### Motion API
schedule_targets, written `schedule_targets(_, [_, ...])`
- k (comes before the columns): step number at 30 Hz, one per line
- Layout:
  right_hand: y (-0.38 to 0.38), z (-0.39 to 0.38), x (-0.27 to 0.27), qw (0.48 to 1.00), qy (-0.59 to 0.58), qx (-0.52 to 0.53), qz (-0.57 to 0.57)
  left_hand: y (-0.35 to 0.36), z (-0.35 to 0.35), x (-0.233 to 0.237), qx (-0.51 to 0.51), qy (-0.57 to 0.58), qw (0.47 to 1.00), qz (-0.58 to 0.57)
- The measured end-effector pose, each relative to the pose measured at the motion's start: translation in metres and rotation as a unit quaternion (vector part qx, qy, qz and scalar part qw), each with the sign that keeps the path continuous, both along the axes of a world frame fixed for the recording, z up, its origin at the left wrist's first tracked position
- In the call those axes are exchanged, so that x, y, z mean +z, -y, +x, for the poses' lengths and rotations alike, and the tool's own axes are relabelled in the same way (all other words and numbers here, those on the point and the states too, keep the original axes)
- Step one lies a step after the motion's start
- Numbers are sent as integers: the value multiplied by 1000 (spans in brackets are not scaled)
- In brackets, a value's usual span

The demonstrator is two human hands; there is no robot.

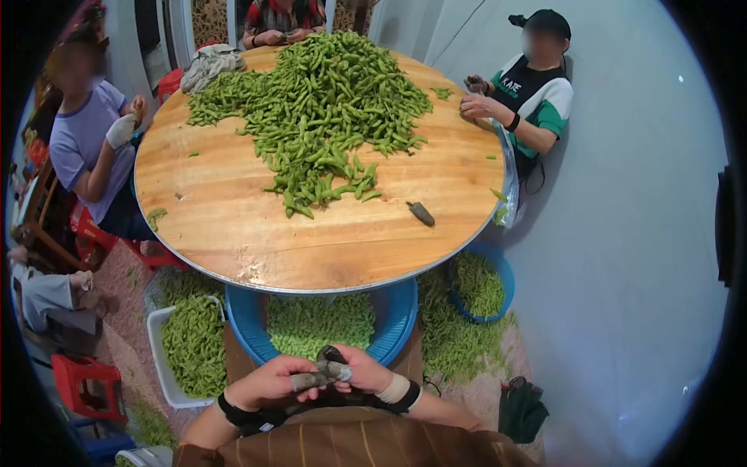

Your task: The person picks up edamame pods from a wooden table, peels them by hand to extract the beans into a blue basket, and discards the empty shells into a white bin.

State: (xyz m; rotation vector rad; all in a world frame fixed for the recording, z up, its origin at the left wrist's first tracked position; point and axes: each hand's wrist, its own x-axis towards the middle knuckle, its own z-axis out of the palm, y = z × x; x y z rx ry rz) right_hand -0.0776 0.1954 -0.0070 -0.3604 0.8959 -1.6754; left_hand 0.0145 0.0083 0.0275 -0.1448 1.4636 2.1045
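Observation:
My left hand [284,380] and my right hand [359,370] meet low in the view, in front of my body. Both have dark, worn coverings on some fingers and a black band at the wrist. Their fingers are pinched together; whatever is between them is too small to name. Just beyond them is a large blue tub [244,327] holding shelled green beans [320,321]. Above it, a big heap of green pods [331,101] covers the far half of the round wooden table [226,226]. A dark finger cover [421,213] lies near the table's right front.
People sit at the table's left, far side and right, hands at its edge. A white basket [159,366] of pods stands left of the tub, a smaller blue basket [509,286] at right. Pods litter the floor [459,350]. A red stool [87,387] is at lower left.

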Motion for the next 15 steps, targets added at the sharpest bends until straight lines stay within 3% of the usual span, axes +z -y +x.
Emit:
schedule_targets(1, [2, -3, -1, 1000, -6, 1, 1, 3, 3, 1, 44, 13, 998, 52])
schedule_targets(3, [1, -2, -8, 996, -82, -19, 32, 15, 10, 2, 73, 10, 996, 48])
schedule_targets(5, [1, -6, -11, 993, -104, -28, 49, 31, 20, 1, 146, 30, 989, -9])
schedule_targets(7, [2, -11, -14, 968, -198, -69, 136, 49, 30, 4, 178, 23, 983, -26])
schedule_targets(10, [6, -18, 1, 961, -217, -86, 151, 72, 42, 4, 260, 7, 939, -224])
schedule_targets(15, [9, -19, -4, 933, -275, -103, 207, 109, 68, -16, 292, 53, 895, -334])
